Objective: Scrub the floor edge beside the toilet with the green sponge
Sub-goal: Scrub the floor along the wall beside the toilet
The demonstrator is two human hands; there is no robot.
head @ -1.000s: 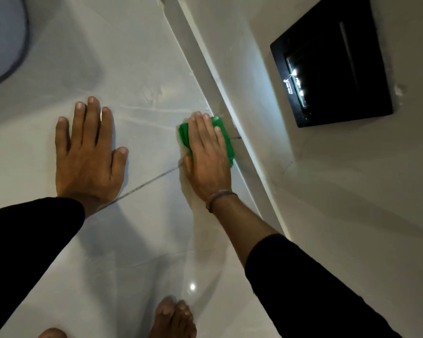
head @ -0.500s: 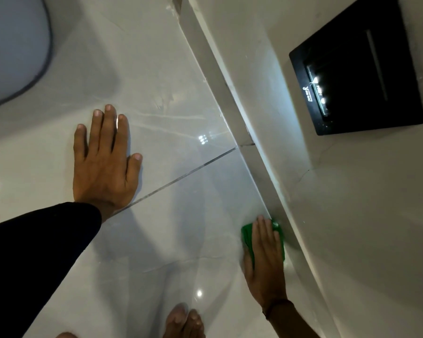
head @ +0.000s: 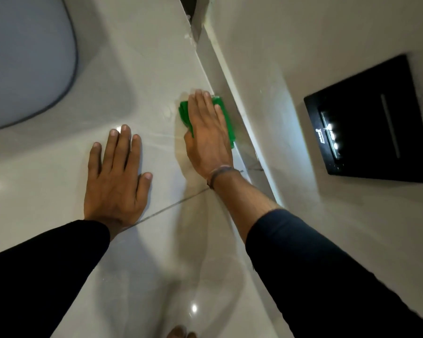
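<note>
My right hand [head: 206,132] lies flat on the green sponge [head: 226,118], pressing it onto the glossy floor tile right against the floor edge [head: 232,111] where tile meets the skirting of the wall. Green shows on both sides of the fingers; the middle of the sponge is hidden under the palm. My left hand [head: 116,176] rests flat on the tile, fingers spread, holding nothing, left of the sponge. The toilet [head: 27,59] curves in at the top left, across a strip of floor from the sponge.
A black glossy panel [head: 369,120] with small lights sits in the wall on the right. A grout line [head: 171,204] runs diagonally between my wrists. Toes of a bare foot [head: 181,332] show at the bottom edge. A dark gap [head: 193,11] opens at the far corner.
My right hand has slid the sponge along the edge, from near my body half a second ago to far up past the grout line. My left hand stays planted.
</note>
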